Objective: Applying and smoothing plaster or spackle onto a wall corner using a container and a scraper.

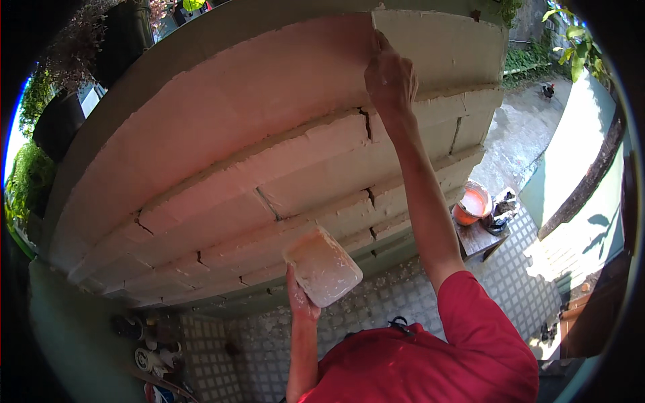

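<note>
My left hand [302, 295] grips the edge of a whitish rectangular plastic tub [329, 272], low in front of the wall. Pale smears and specks mark the tub. Up at the top of the wall [282, 67], my right hand [392, 77] is closed with its arm stretched out. Whatever it holds is hidden behind the fingers. The hand sits by a vertical line where a pinkish part of the wall meets a paler cream part. Stepped ledges run across the wall lower down, with dark cracks [365, 124] in them.
An orange bucket [470, 205] with pale contents stands on a small wooden table [482, 236] at the right, beside a dark and white bundle [500, 211]. Dark plant pots [124, 43] line the upper left. Assorted items [151, 359] lie at the lower left. A chicken [547, 91] is far right.
</note>
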Tool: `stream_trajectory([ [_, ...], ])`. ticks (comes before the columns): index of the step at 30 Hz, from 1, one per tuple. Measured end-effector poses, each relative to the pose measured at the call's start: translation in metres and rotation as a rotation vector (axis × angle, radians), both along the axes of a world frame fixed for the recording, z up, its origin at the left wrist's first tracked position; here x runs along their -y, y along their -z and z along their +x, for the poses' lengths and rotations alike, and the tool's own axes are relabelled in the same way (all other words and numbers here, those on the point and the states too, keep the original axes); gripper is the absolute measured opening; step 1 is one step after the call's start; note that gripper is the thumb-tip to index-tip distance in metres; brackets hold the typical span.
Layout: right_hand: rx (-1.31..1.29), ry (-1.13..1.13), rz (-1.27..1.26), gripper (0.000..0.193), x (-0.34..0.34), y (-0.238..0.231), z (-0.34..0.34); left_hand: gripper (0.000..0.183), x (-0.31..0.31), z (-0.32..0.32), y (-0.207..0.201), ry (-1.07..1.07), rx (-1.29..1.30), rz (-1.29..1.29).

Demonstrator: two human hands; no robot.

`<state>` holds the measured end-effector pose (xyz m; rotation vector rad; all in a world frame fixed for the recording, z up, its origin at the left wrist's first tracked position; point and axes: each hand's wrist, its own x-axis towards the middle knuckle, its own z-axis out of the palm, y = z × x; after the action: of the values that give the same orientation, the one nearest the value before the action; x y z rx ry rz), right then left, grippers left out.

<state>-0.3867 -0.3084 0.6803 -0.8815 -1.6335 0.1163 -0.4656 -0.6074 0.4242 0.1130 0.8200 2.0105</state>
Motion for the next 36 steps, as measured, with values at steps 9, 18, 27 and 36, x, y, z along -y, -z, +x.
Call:
stream_trajectory([
  [9, 0.123, -0.167, 0.243, 0.041, 0.063, 0.017, -0.087, 0.054, 0.004, -0.008, 0.005, -0.034, 0.008, -0.03],
  [18, -0.037, 0.133, 0.041, 0.042, -0.033, -0.004, 0.018, 0.064, -0.01, 0.003, 0.002, -0.015, -0.084, -0.071],
  [27, 0.186, -0.112, 0.097, 0.045, 0.032, 0.0, -0.018, 0.066, -0.014, -0.001, 0.002, -0.009, -0.073, -0.071],
  [36, 0.188, 0.092, 0.229, 0.053, -0.043, 0.032, 0.014, 0.063, -0.023, 0.005, 0.001, -0.024, -0.032, -0.067],
])
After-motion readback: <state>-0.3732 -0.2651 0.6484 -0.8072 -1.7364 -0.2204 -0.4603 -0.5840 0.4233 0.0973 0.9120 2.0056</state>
